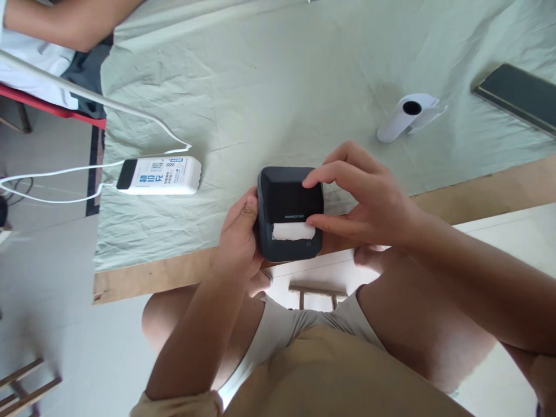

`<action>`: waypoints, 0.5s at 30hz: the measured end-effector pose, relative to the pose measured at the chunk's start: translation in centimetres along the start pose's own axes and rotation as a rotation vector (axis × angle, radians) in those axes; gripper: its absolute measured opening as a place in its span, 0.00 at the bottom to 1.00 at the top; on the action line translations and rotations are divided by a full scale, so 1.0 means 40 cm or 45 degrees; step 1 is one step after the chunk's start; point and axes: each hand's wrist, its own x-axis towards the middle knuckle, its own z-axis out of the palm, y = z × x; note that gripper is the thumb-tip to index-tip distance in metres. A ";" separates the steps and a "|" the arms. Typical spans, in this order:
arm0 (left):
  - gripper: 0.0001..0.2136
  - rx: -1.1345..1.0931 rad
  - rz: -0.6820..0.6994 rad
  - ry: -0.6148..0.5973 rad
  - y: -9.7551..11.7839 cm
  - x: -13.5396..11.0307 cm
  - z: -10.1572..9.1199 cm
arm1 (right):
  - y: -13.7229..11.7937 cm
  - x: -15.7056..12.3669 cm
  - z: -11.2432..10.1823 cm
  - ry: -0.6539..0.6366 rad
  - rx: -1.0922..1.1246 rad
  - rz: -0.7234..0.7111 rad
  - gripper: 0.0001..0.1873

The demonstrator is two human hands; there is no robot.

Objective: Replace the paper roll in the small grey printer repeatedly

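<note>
A small black printer (pixel 290 211) sits at the desk's (pixel 152 277) near edge, gripped by both hands: left hand (pixel 238 234) clasping its left side, right hand (pixel 369 200) pinching top and front, where white paper (pixel 293 231) pokes out. Farther off, a power bank (pixel 158 175) lies left of the left hand, a paper roll (pixel 406 116) beyond the right.

Charcoal-black label printer (pixel 290 202), white paper strip (pixel 293 231) shown at its slot, pale green cloth (pixel 269 81) spread under the printer, white power bank (pixel 158 175) printed in blue and tipped in black left of the printer, white paper roll (pixel 402 119) beyond it, brown table edge (pixel 152 275) beneath it.
</note>
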 end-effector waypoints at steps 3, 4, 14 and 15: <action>0.11 0.007 0.014 0.021 0.003 -0.003 -0.001 | -0.009 0.006 -0.004 -0.020 -0.034 -0.049 0.16; 0.12 0.013 0.013 0.021 0.004 -0.002 -0.001 | -0.013 0.008 -0.005 -0.037 -0.054 -0.066 0.16; 0.12 -0.019 -0.003 -0.042 -0.006 0.011 -0.003 | -0.041 0.039 -0.051 0.178 -0.575 -0.105 0.13; 0.11 -0.029 -0.005 -0.054 -0.008 0.012 -0.004 | -0.040 0.045 -0.051 0.203 -0.672 -0.036 0.15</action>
